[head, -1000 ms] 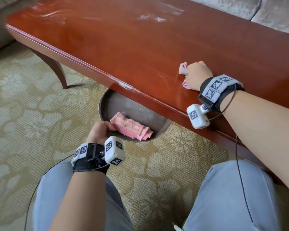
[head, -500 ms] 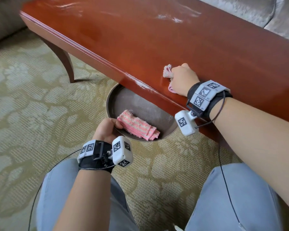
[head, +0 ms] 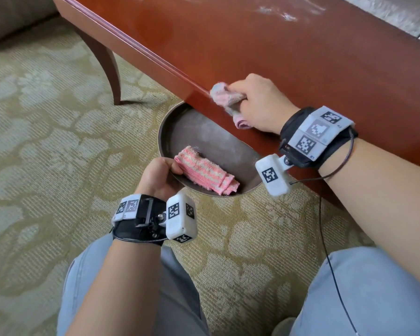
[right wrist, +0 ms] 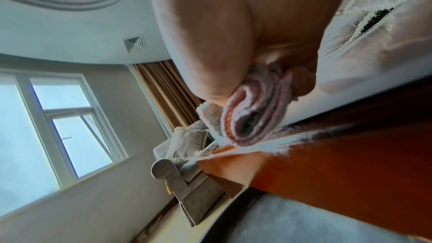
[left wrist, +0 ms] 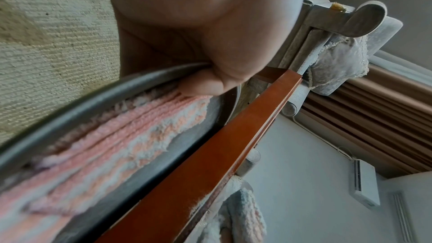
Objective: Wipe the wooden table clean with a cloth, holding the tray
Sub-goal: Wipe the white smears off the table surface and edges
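Note:
A glossy reddish wooden table (head: 264, 52) runs across the head view. My right hand (head: 257, 103) grips a bunched pink and grey cloth (head: 226, 98) pressed at the table's near edge; the cloth (right wrist: 252, 114) shows rolled between thumb and fingers in the right wrist view. Below the edge, my left hand (head: 159, 175) pinches the rim of a round dark metal tray (head: 192, 132), partly tucked under the table. A folded pink striped towel (head: 204, 170) lies in the tray (left wrist: 70, 103). White dusty smears (head: 286, 13) streak the far tabletop.
A patterned beige carpet (head: 46, 141) covers the floor. A curved table leg (head: 107, 66) stands at the left. Grey sofas (head: 398, 13) flank the table at the back. My knees in light jeans (head: 364, 294) are at the bottom.
My right hand has slid the cloth toward the table's near edge, above the tray. The left hand has kept its hold on the tray below the edge.

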